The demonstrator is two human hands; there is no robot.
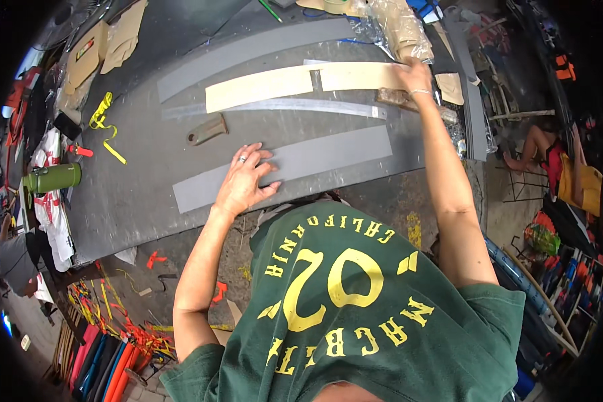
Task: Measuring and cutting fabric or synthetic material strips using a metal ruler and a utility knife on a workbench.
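Note:
My left hand [246, 177] rests with spread fingers on a flat grey strip [328, 153] near the table's front edge. At the far right, my right hand [415, 75] grips the end of a long cream strip [261, 86], which has a dark slot across its middle. A metal ruler [301, 106] lies just in front of the cream strip. Between the ruler and my left hand is a worn metal piece [208, 130] with a hole in one end. Behind the cream strip lies a second grey strip [248, 52].
Yellow tape [102, 120], a green cylinder [53, 178] and cardboard [87, 55] occupy the table's left side. A plastic-wrapped roll [405, 30] and a brown block [398, 99] are near my right hand. Another person [21, 261] is at the far left; a seated person's leg [536, 147] shows at right.

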